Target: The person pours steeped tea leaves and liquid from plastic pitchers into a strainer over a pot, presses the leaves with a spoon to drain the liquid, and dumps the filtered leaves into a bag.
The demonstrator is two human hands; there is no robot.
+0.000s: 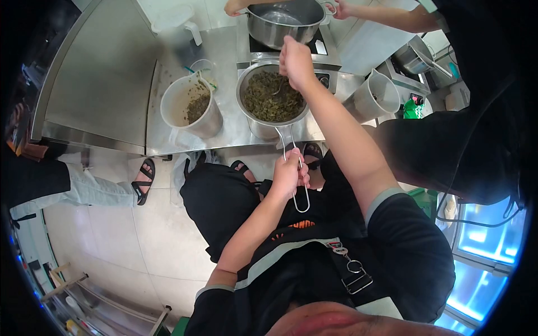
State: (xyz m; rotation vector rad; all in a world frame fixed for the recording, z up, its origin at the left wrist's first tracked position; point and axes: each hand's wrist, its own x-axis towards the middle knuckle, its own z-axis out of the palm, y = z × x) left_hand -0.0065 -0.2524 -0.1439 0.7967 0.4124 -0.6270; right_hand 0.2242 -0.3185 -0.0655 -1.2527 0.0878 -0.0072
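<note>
My left hand (288, 173) is wrapped round the long wire handle (300, 193) of a metal strainer (242, 92). Wet, dark green leaves, like steeped tea leaves (268, 101), fill the strainer, which sits over a metal container (263, 130) on the counter. Above its far right rim, my right hand (296, 60) is closed in a fist. From under it a thin metal utensil (277, 89) seems to reach down into the leaves; its grip is hidden by my fingers. To the left stands a plastic jug (174, 106) with leaf bits stuck inside.
Behind the strainer, another person's hands (338, 9) hold a large steel pot (269, 35) at the induction cooker (318, 46). A second jug (383, 92) stands right of the strainer. Farther right is a saucepan (413, 59). Someone's sandalled foot (144, 182) is on the floor at left.
</note>
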